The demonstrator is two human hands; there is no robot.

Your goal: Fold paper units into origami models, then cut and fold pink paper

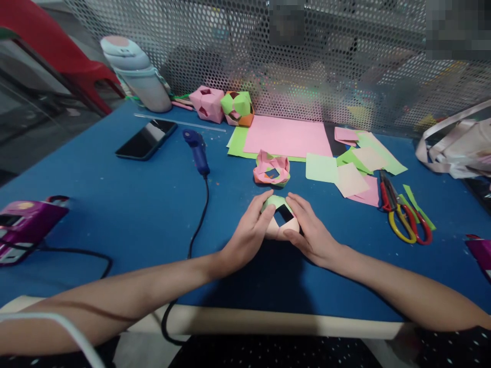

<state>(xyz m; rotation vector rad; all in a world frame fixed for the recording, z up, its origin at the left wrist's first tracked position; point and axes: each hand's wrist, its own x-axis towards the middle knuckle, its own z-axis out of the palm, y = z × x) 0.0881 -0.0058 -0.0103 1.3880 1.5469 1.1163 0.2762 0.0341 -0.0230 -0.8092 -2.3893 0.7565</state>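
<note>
A small folded paper piece (280, 217), pale green and pink with a dark square opening, sits on the blue table (134, 204) between both hands. My left hand (247, 237) grips its left side with fingers curled over the top. My right hand (310, 230) presses its right side, thumb and fingers closed on it. Just beyond lies a pink and green folded paper ring (271, 170).
Pink and green sheets (286, 137), cut paper squares (351, 171), scissors (402, 214), two paper cubes (224, 106), a phone (146, 139), a blue corded tool (197, 151), a bottle (138, 74) and a purple device (23, 225) lie around. A mesh screen stands behind.
</note>
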